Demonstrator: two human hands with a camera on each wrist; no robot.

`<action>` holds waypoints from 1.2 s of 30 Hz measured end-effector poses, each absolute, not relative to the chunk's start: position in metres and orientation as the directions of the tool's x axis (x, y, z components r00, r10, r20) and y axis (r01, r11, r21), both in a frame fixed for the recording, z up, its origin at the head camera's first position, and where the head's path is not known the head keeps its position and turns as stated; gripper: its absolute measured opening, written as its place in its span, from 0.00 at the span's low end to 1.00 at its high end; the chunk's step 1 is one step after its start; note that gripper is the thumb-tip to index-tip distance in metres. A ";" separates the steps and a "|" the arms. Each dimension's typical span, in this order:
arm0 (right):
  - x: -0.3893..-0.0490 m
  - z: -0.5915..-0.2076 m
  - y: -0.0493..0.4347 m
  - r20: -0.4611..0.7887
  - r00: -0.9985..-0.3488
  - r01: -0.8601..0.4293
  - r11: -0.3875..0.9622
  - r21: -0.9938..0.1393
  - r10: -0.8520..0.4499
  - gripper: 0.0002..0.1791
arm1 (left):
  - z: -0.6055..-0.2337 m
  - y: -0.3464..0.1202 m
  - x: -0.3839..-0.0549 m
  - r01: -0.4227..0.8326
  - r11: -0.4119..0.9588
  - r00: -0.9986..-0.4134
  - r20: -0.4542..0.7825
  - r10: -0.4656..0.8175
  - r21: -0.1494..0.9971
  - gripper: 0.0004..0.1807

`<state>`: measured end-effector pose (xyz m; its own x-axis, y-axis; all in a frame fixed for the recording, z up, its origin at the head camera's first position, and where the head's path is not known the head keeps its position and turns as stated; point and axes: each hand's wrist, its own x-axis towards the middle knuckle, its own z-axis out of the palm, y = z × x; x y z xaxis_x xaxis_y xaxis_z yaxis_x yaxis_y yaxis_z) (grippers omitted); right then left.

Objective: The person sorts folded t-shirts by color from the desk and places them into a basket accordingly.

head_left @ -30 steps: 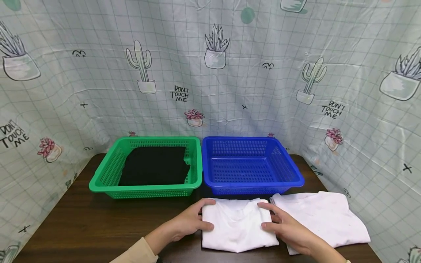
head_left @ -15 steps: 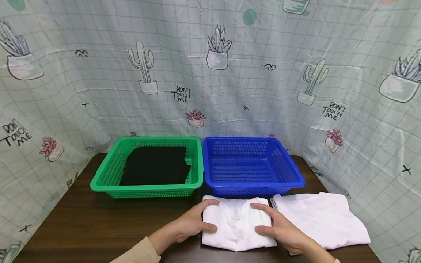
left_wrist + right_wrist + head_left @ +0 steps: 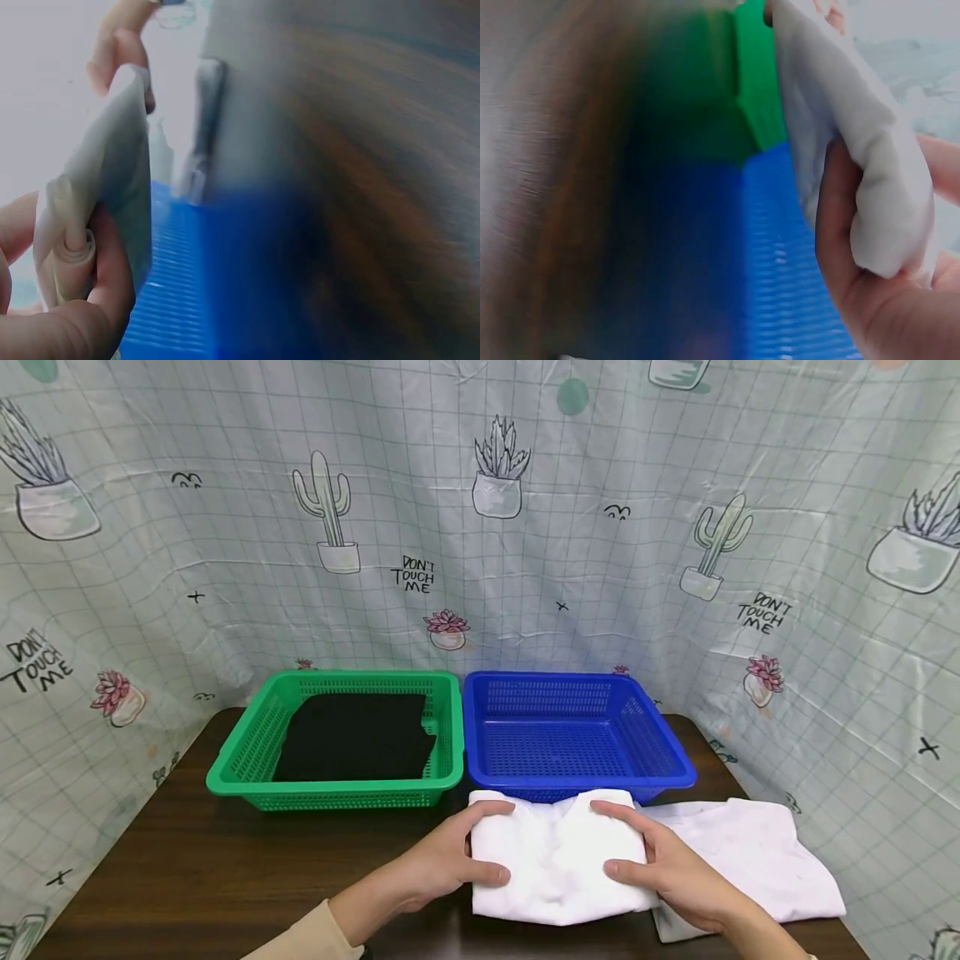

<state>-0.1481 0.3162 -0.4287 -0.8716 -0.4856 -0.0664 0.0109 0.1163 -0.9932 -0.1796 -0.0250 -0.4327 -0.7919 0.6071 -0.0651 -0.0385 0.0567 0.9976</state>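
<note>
A folded white T-shirt [image 3: 558, 860] is held up off the table in front of the blue basket. My left hand [image 3: 444, 858] grips its left side, thumb on the near face and fingers wrapped round the edge. On the opposite side my right hand [image 3: 675, 872] holds it the same way. In the left wrist view, fingers [image 3: 112, 270] curl beneath the rolled layers of the shirt [image 3: 105, 165]. The right wrist view shows the shirt [image 3: 885, 180] pinched between thumb and fingers, with the table blurred beyond it.
The blue basket [image 3: 581, 781], with nothing in it, stands behind the shirt. Left of it, a green basket [image 3: 345, 788] holds folded black cloth [image 3: 356, 735]. Another folded white garment [image 3: 750, 860] lies on the dark wooden table [image 3: 225, 877] at right. A printed curtain [image 3: 562, 568] surrounds the table.
Both hands keep hold of the T-shirt, which has risen off the table and shifted slightly right and toward the blue basket. It now overlaps the basket's front wall in the head view.
</note>
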 end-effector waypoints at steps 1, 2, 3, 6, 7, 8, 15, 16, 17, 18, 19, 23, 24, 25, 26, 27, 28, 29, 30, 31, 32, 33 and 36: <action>-0.147 -0.422 0.319 -0.062 -0.869 0.009 0.110 -0.994 -0.492 0.41 | -0.426 -0.025 -0.178 -0.039 0.043 -0.787 -0.057 0.615 0.998 0.42; -0.146 -0.414 0.322 -0.058 -0.863 0.010 0.099 -0.995 -0.501 0.41 | -0.420 -0.024 -0.178 -0.038 0.031 -0.782 -0.049 0.622 0.999 0.42; -0.146 -0.407 0.325 -0.048 -0.853 0.006 0.081 -0.997 -0.519 0.40 | -0.413 -0.024 -0.177 -0.031 0.022 -0.778 -0.038 0.627 0.999 0.42; -0.146 -0.386 0.333 -0.020 -0.841 -0.009 0.051 -0.999 -0.541 0.41 | -0.394 -0.022 -0.177 -0.015 0.008 -0.768 -0.016 0.640 1.000 0.42; -0.147 -0.379 0.334 -0.007 -0.839 -0.022 0.047 -0.999 -0.544 0.41 | -0.388 -0.021 -0.179 -0.009 0.005 -0.768 -0.010 0.641 1.000 0.42; -0.149 -0.372 0.336 0.004 -0.842 -0.037 0.050 -0.998 -0.540 0.41 | -0.382 -0.020 -0.182 0.002 0.003 -0.769 0.000 0.639 1.000 0.42; -0.180 -0.342 0.347 0.033 -0.889 -0.090 0.102 -0.991 -0.458 0.41 | -0.351 -0.004 -0.214 0.067 0.014 -0.810 0.046 0.585 0.998 0.43; -0.186 -0.340 0.348 0.029 -0.894 -0.085 0.106 -0.991 -0.446 0.41 | -0.348 0.000 -0.221 0.072 0.017 -0.816 0.049 0.576 0.997 0.43; -0.193 -0.339 0.350 0.020 -0.901 -0.076 0.112 -0.991 -0.433 0.41 | -0.346 0.004 -0.227 0.078 0.021 -0.824 0.052 0.564 0.997 0.43; -0.199 -0.338 0.351 0.016 -0.909 -0.073 0.123 -0.990 -0.416 0.41 | -0.345 0.009 -0.234 0.077 0.031 -0.835 0.048 0.549 0.997 0.43; -0.206 -0.337 0.352 0.013 -0.916 -0.072 0.133 -0.989 -0.402 0.41 | -0.343 0.013 -0.241 0.078 0.039 -0.844 0.045 0.534 0.996 0.43; -0.234 -0.339 0.357 0.008 -0.932 -0.076 0.173 -0.982 -0.363 0.41 | -0.343 0.027 -0.266 0.071 0.062 -0.874 0.033 0.484 0.996 0.43; -0.241 -0.340 0.358 0.009 -0.935 -0.078 0.182 -0.980 -0.353 0.41 | -0.344 0.030 -0.272 0.071 0.066 -0.880 0.032 0.473 0.995 0.43; -0.249 -0.342 0.360 0.008 -0.938 -0.077 0.187 -0.979 -0.347 0.41 | -0.345 0.033 -0.277 0.074 0.069 -0.886 0.034 0.462 0.995 0.43; -0.255 -0.345 0.361 0.007 -0.940 -0.077 0.194 -0.978 -0.341 0.41 | -0.347 0.035 -0.282 0.078 0.071 -0.890 0.037 0.455 0.994 0.44; -0.262 -0.347 0.362 0.005 -0.942 -0.075 0.198 -0.977 -0.335 0.41 | -0.349 0.037 -0.287 0.084 0.075 -0.894 0.042 0.446 0.994 0.44; -0.269 -0.350 0.363 0.002 -0.944 -0.074 0.205 -0.976 -0.330 0.41 | -0.352 0.039 -0.292 0.086 0.076 -0.897 0.044 0.441 0.993 0.44; -0.275 -0.353 0.364 -0.002 -0.945 -0.070 0.208 -0.976 -0.328 0.41 | -0.354 0.040 -0.297 0.084 0.075 -0.899 0.043 0.435 0.994 0.45; -0.281 -0.356 0.365 -0.011 -0.947 -0.060 0.210 -0.976 -0.321 0.42 | -0.357 0.042 -0.301 0.082 0.078 -0.903 0.041 0.427 0.994 0.45; -0.286 -0.359 0.365 -0.015 -0.947 -0.057 0.213 -0.975 -0.320 0.42 | -0.360 0.043 -0.305 0.078 0.080 -0.907 0.038 0.419 0.994 0.45; -0.291 -0.362 0.366 -0.018 -0.948 -0.054 0.217 -0.975 -0.319 0.42 | -0.363 0.045 -0.308 0.071 0.078 -0.911 0.033 0.411 0.994 0.46; -0.295 -0.366 0.367 -0.025 -0.948 -0.049 0.221 -0.974 -0.318 0.43 | -0.366 0.046 -0.312 0.062 0.077 -0.915 0.026 0.403 0.995 0.46; -0.305 -0.376 0.369 -0.043 -0.948 -0.036 0.239 -0.970 -0.316 0.44 | -0.375 0.051 -0.319 0.037 0.075 -0.923 0.006 0.385 0.997 0.47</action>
